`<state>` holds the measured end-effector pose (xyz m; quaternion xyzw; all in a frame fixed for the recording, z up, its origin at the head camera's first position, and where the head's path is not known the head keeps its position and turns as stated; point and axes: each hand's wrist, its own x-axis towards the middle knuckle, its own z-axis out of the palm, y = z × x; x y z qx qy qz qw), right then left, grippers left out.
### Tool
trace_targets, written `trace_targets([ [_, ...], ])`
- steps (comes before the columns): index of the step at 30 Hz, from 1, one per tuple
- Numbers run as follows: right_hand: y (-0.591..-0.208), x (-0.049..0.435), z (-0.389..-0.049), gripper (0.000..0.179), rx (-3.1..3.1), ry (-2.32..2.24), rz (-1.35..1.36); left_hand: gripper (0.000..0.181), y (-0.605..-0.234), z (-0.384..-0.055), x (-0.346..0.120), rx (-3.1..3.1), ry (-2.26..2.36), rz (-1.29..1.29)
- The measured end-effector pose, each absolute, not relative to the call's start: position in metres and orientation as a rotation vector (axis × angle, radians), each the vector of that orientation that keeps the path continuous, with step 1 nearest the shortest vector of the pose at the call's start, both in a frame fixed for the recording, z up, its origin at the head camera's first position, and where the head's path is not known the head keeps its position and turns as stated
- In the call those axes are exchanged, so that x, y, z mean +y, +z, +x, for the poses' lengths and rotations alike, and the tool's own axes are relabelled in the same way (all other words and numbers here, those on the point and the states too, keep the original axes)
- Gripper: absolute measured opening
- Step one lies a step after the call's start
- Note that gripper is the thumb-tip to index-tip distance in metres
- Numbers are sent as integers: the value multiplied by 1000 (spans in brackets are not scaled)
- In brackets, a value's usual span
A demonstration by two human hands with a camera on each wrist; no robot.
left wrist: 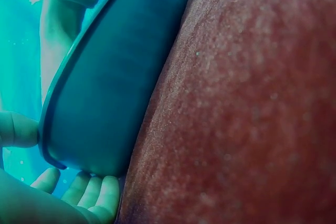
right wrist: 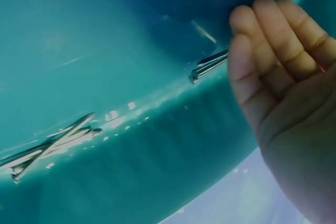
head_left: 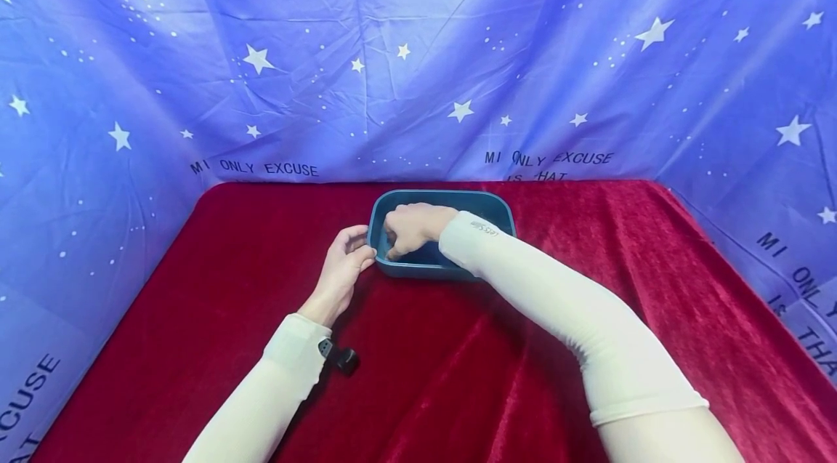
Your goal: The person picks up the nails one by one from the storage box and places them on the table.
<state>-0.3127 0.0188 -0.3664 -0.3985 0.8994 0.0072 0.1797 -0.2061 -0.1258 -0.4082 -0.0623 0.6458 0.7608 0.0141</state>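
A teal plastic tub (head_left: pixel 434 272) with rounded corners stands at the far side of the red cloth. At its left end, my left hand (head_left: pixel 343 263) rests its thumb against the rim, with the other fingers (left wrist: pixel 107 195) lightly bent along the outer wall. Reaching down inside the tub, my right hand (head_left: pixel 415 227) has its fingers (right wrist: pixel 278 40) side by side and slightly bent. Thin metal nails (right wrist: pixel 207 67) run in behind those fingertips along the bottom edge. A second small pile of nails (right wrist: pixel 50 145) lies crossed farther along the same edge.
Red velvet cloth (head_left: pixel 418 376) covers the table. Blue fabric with white stars (head_left: pixel 405 85) hangs at the back and both sides. A small black camera (head_left: pixel 340 356) is strapped to the left wrist.
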Motion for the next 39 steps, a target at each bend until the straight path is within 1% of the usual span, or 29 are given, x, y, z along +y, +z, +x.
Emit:
trace_targets([
  [2,-366,15,-310,29,2525,51,-1104,51,-408,-206,-126,2014,2363,-203],
  [6,-367,11,-306,27,2518,95,-1074,50,-407,-205,-126,2009,2364,-215],
  [12,-366,14,-308,14,2498,31,-1024,50,-407,-205,-124,2002,2379,-187],
  [21,-361,21,-310,24,2513,51,-1029,50,-407,-205,-125,1987,2392,-181],
  [31,-366,21,-310,16,2567,190,-1082,49,-409,-206,-126,2031,2362,-203],
  [39,-373,27,-316,16,2586,211,-1087,50,-406,-204,-124,2034,2364,-215],
])
